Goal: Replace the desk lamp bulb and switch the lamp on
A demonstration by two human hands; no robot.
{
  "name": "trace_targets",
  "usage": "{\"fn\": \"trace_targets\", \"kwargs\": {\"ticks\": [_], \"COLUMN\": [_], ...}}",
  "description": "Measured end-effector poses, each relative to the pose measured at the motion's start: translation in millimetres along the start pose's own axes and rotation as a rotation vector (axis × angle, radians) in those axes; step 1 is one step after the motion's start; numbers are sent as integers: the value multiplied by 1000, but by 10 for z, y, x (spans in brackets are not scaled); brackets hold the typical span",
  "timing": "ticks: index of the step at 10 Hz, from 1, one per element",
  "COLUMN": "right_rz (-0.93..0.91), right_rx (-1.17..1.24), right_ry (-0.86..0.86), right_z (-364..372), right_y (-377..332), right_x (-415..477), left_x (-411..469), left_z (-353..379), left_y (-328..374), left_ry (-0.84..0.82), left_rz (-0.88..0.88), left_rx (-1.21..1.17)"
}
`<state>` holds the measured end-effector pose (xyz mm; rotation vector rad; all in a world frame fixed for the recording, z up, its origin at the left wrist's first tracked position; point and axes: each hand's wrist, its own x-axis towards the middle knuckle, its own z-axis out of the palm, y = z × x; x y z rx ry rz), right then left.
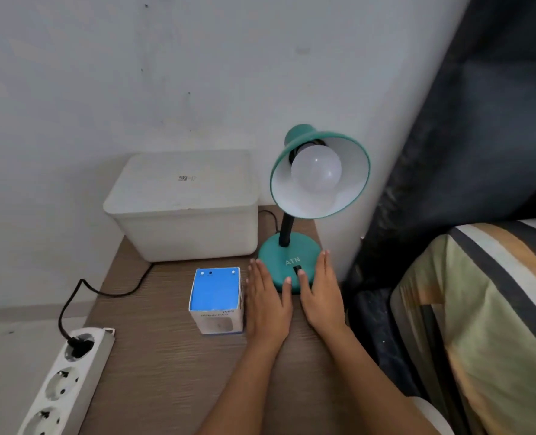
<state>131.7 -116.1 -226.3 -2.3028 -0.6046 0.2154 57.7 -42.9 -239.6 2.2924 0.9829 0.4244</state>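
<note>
A teal desk lamp stands at the back right of the wooden table, its round base marked ATN and its shade tilted toward me. A white globe bulb sits in the shade and is unlit. A small black rocker switch is on the front of the base. My left hand lies flat on the table against the base's left edge, thumb on the base. On the right side my right hand lies flat, its thumb tip at the switch. A blue and white bulb box stands left of my left hand.
A white lidded plastic bin stands behind the box against the wall. The lamp's black cord runs off the table's left edge to a white power strip below. A striped bed cover and a dark curtain close off the right.
</note>
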Motion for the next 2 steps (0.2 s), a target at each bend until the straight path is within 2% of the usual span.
{"fn": "trace_targets", "kwargs": {"ticks": [1, 2], "right_rz": [-31, -90], "right_rx": [-51, -162], "right_ry": [-13, -65], "right_z": [-98, -185], "right_y": [40, 150], "right_x": [-301, -777], "left_x": [-167, -541], "left_z": [-50, -21], "left_y": [4, -106], "left_ry": [-40, -15], "left_rz": [-32, 114], "left_rx": [-13, 48]}}
